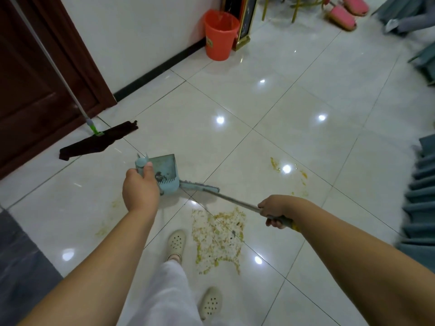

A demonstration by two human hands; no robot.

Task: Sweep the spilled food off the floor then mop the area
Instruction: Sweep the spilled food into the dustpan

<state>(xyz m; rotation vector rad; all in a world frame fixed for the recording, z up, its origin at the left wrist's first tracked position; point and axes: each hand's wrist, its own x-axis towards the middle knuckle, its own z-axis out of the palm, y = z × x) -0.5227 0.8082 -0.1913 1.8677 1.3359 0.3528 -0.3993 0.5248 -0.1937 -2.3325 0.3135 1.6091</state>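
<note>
While my left hand (141, 189) has its fingers wrapped on the dustpan (164, 171) handle and my right hand (274, 209) grips the broom (200, 186), the food (217, 238) (mostly a thin smear) lies by my shoe, and the mop (98, 140) waits unused near the door.

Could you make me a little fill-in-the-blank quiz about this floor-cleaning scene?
1. The left hand grips the handle of the pale blue ____.
2. The right hand holds the broom by its ____.
3. The mop lies on the floor by the brown ____.
4. The bucket beside the white wall is ____ in colour.

Missing words: dustpan; handle; door; orange
</note>
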